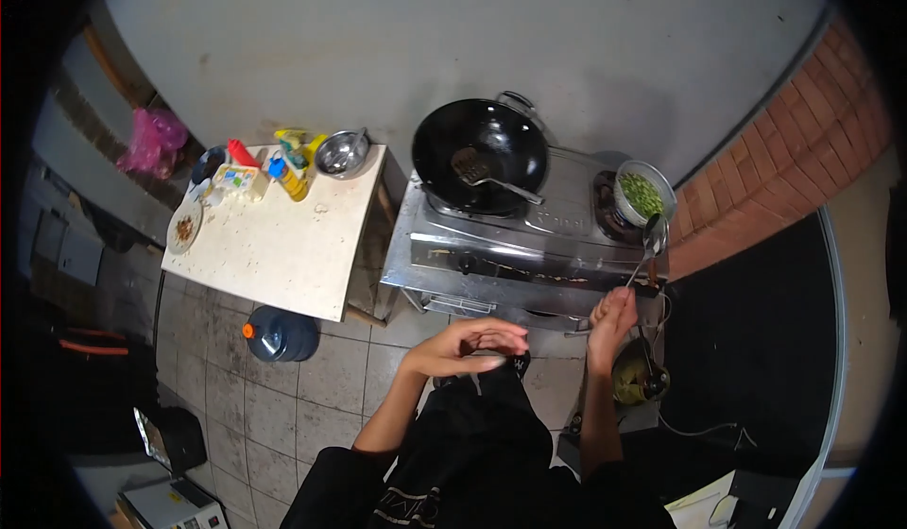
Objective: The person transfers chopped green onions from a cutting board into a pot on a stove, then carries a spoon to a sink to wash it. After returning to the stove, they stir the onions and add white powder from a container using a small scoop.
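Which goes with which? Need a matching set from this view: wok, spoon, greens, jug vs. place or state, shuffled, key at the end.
Things
1. wok
2. spoon
3. greens
4. jug

Place or state
A. held in the right hand
B. on the floor, by the table
C. black, with a spatula in it
D. in a bowl at the right end of the stove

Pairs: 1-C, 2-A, 3-D, 4-B
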Demonstrator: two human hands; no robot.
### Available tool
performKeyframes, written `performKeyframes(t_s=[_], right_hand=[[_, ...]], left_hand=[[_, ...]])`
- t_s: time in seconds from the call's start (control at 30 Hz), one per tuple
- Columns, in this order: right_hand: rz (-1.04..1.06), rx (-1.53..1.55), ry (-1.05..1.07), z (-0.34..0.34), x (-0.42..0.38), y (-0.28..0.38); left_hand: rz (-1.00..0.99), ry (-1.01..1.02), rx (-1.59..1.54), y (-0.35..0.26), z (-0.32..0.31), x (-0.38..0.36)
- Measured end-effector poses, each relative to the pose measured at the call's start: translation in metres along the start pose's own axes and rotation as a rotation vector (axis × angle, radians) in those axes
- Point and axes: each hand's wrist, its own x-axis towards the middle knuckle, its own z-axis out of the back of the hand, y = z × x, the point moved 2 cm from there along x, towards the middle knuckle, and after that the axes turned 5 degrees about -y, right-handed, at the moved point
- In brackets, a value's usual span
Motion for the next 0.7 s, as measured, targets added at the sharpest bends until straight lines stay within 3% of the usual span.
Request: performKeyframes(t_s=[0.07,0.1,0.13,0.2,0.23,0.27,0.33,0.4,0.47,0.5,0.57,0.7], right_hand=[[-0.036,-0.053,-0.049,0.012,0.011,-0.027],[-0.02,-0.279,-0.073,0.021,0.019,-0.053],[-0.012,-0.506,-0.095,0.031,0.023,-0.072],[-0.137,-0.373,-0.154,0.033,0.014,-0.077],[-0.04,-0.379,-0.173,0.031,0.009,-0.072],[-0.04,-0.379,-0.186,0.033,0.009,-0.067],[-0.428,-0.013,-0.257,0.026,0.002,-0.04],[-0.375,-0.036,-0.307,0.033,0.008,-0.044],[-0.298,-0.043,-0.206,0.039,0.02,-0.051],[-0.285,-0.062,-0.176,0.04,0.025,-0.053],[-0.276,-0.03,-0.156,0.043,0.03,-0.056],[-0.317,0.143,-0.038,0.042,0.04,-0.051]], left_hand=[[-0.072,0.216,-0.585,0.0,0.001,0.01],[0.093,0.153,-0.62,0.018,0.009,0.015],[0.107,0.173,-0.627,0.032,0.004,0.022],[-0.004,-0.25,0.934,0.047,0.003,0.041],[-0.206,-0.093,1.352,0.045,-0.002,0.045],[-0.21,-0.08,1.349,0.046,-0.008,0.052],[0.133,-0.083,0.323,0.052,-0.022,0.066],[0.152,-0.056,0.251,0.064,-0.03,0.08],[-0.031,-0.107,0.455,0.068,-0.038,0.094],[-0.028,-0.1,0.455,0.072,-0.04,0.098],[0.099,-0.091,0.276,0.079,-0.043,0.103],[0.169,-0.089,0.256,0.087,-0.043,0.117]])
